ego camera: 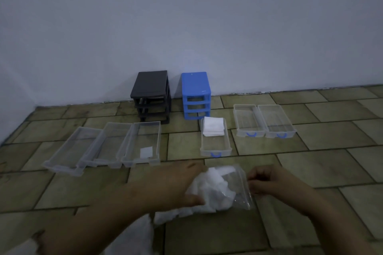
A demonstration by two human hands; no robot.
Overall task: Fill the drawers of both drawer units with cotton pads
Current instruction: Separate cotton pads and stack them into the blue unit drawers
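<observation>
My left hand (176,184) reaches into the bag (238,188), fingers curled around a clump of pads (209,188); my right hand (267,182) pinches the bag's edge. Pulled-out drawers lie on the floor (310,172) before the black unit (152,94) and blue unit (195,93). One drawer (215,147) holds a stack of pads.

A bare indoor room, likely in a home — a tiled floor (310,151) in olive-brown is meeting a plain painted wall (186,16), and small plastic drawer units (152,95) are sitting directly on it.
</observation>
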